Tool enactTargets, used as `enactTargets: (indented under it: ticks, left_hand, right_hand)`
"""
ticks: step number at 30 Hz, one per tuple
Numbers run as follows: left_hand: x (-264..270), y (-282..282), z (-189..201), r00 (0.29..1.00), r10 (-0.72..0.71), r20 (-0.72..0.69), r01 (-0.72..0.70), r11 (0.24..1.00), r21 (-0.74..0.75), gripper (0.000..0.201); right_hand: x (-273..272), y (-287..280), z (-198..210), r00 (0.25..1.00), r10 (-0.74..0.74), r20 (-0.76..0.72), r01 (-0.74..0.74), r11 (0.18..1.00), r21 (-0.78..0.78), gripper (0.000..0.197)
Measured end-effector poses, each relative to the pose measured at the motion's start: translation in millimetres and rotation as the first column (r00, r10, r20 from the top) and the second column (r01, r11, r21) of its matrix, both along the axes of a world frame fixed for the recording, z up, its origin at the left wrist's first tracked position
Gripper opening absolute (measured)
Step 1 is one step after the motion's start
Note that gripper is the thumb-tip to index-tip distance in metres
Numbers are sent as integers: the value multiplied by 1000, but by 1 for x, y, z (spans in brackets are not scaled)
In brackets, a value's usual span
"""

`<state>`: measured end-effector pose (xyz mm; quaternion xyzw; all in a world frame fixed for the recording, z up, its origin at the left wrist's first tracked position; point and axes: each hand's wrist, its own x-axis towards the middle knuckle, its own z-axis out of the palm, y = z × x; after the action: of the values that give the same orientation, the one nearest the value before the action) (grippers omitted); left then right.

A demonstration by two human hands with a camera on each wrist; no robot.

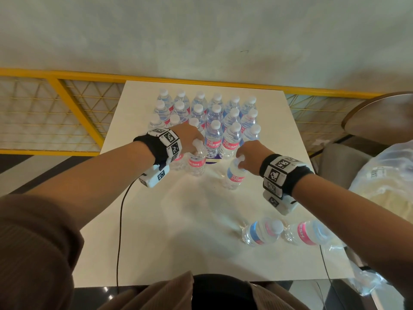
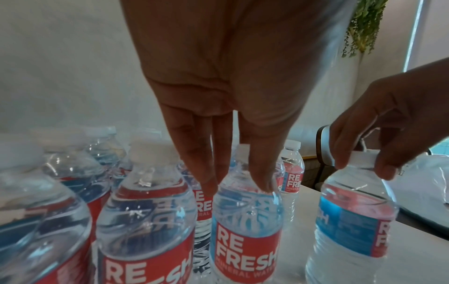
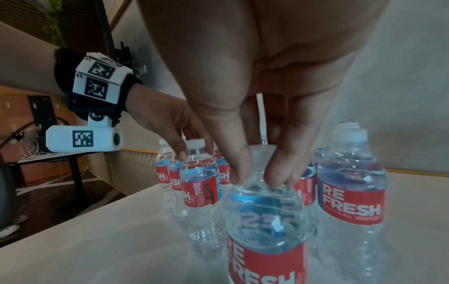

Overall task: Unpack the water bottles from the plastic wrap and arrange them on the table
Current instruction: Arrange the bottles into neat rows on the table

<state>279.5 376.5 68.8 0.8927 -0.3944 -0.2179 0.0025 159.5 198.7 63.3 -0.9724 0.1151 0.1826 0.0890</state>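
Several clear water bottles with red and blue labels stand in rows (image 1: 214,113) at the far half of the white table (image 1: 156,220). My left hand (image 1: 196,146) grips the capped top of a bottle (image 1: 197,163) at the front left of the rows; its fingers (image 2: 263,180) curl round the neck of that bottle (image 2: 245,230). My right hand (image 1: 240,161) pinches the cap end of another bottle (image 1: 234,176) standing apart in front of the rows; in the right wrist view its fingertips (image 3: 239,173) close on the neck of this bottle (image 3: 264,215). Two more bottles (image 1: 261,231) (image 1: 309,234) lie on their sides near the front right.
Crumpled clear plastic wrap (image 1: 362,280) hangs off the table's front right corner. A full plastic bag (image 1: 388,182) sits on a seat at the right. A yellow mesh railing (image 1: 67,108) runs behind the table. A black cable (image 1: 119,231) crosses the left side.
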Motion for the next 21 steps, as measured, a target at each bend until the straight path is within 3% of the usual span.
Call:
enactTargets:
  ticks: [4,8,12,16,21]
  left_hand:
    - [-4,1,0,1000,-3,-14,2,1000,-10,30]
    - [-6,2,-3,1000,-1,-19,0,999,-34,18]
    - [-6,3,-5,1000,-4,-6,3,999,-44,29]
    - [-7,5,-3,999,16,-41,-20,994,-111,39]
    - [-12,8,-1,993,46,-108,-61,988,-140,33]
  right_hand:
    - [16,17,1,998,56,20,-56,998,-11,30]
    - [23,25,-1,999,48,23,-48,999,5,40]
    - [24,26,-10,999,31,-41,-31,1000,-1,48]
    - [29,27,-15,999,38,12,-38,998,51,47]
    - [35,27,-17,1000,16,25,-19,995,97,52]
